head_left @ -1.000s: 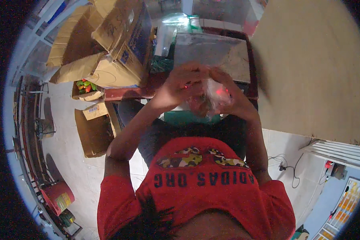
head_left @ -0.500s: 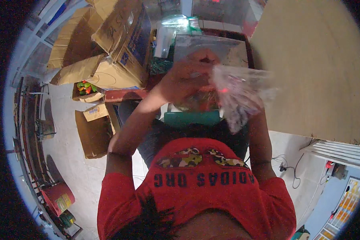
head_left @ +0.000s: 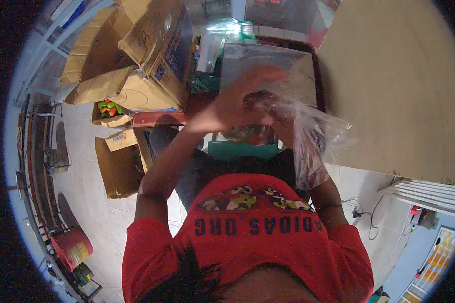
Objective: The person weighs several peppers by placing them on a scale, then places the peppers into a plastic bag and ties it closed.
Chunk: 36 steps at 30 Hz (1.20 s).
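A thin clear plastic bag (head_left: 311,146) trails from between my hands down over my right forearm. My right hand (head_left: 282,113) is closed on its gathered end, with the fingers partly hidden behind the plastic. My left hand (head_left: 232,98) is beside it, smeared by motion. Its fingers look stretched out above a flat grey sheet (head_left: 301,65), and its thumb side is close to the bag's gathered part. Below the hands, a blurred bundle with red and green contents (head_left: 247,134) shows in part, just beyond a green edge (head_left: 242,150) at my lap.
On the left stands a large open cardboard box (head_left: 156,76), with peppers (head_left: 109,108) in a smaller box below it. Another open carton (head_left: 119,174) is on the tiled floor. A wide wooden board (head_left: 399,91) fills the right side. Shiny plastic packaging (head_left: 227,30) lies at the far end.
The plastic bag has swung down, now draping over my right forearm. My left hand's fingers have stretched farther out to the right over the grey sheet.
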### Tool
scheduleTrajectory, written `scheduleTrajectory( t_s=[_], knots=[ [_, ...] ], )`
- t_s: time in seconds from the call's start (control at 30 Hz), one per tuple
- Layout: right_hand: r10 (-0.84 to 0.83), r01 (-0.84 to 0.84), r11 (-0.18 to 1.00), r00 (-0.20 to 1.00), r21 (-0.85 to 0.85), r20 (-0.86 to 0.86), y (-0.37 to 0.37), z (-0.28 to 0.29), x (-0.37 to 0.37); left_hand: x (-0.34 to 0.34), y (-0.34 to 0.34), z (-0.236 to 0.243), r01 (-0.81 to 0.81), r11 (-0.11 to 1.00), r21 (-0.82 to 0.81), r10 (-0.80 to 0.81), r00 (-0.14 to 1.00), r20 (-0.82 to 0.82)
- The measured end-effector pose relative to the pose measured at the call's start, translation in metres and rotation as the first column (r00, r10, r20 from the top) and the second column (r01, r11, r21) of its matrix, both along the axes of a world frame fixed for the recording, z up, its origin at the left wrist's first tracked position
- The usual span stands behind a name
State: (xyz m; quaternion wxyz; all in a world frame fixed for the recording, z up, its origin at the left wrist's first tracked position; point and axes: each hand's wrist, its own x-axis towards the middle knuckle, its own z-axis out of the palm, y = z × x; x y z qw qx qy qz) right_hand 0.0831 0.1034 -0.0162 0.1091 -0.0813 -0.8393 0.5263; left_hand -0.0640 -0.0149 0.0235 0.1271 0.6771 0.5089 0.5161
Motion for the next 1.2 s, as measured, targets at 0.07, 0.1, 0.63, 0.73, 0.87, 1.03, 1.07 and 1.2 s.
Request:
scheduleTrajectory(
  t_s=[0.07, 0.1, 0.63, 0.73, 0.87, 1.03, 1.07, 1.2],
  knots=[
    [0.003, -0.023, 0.866, 0.999, -0.5, -0.041, -0.015, 0.02, -0.011, 0.004, -0.014, -0.01, 0.36, 0.918, -0.167, -0.166, 0.73, 0.663],
    [-0.007, -0.028, 0.765, 0.999, -0.643, -0.052, -0.018, 0.025, -0.013, 0.008, -0.016, -0.015, 0.361, 0.917, -0.166, -0.167, 0.729, 0.664],
    [0.109, -0.101, 0.992, 0.986, 0.069, -0.124, -0.006, 0.017, -0.022, 0.015, -0.026, -0.01, 0.3, 0.597, -0.744, 0.115, 0.886, 0.45],
    [0.156, -0.065, 0.781, 0.983, -0.621, 0.094, -0.006, 0.029, -0.014, 0.019, -0.027, -0.035, 0.219, 0.748, -0.626, 0.141, 0.869, 0.473],
    [0.019, -0.036, 0.679, 0.999, -0.733, -0.031, -0.009, 0.003, -0.012, 0.009, -0.033, -0.043, 0.275, 0.75, -0.602, 0.174, 0.796, 0.58],
    [-0.206, 0.285, 0.806, 0.957, -0.519, 0.205, -0.018, 0.02, -0.009, 0.012, -0.039, -0.03, 0.217, 0.682, -0.698, 0.351, 0.74, 0.574],
    [-0.287, 0.339, 0.859, 0.939, -0.383, 0.19, -0.018, 0.021, -0.009, 0.012, -0.04, -0.03, 0.165, 0.66, -0.733, 0.372, 0.776, 0.509],
    [-0.194, 0.233, 0.949, 0.962, -0.211, 0.191, 0.01, 0.004, 0.002, 0.004, -0.04, -0.071, -0.068, 0.932, -0.357, 0.18, 0.94, 0.289]
  ],
)
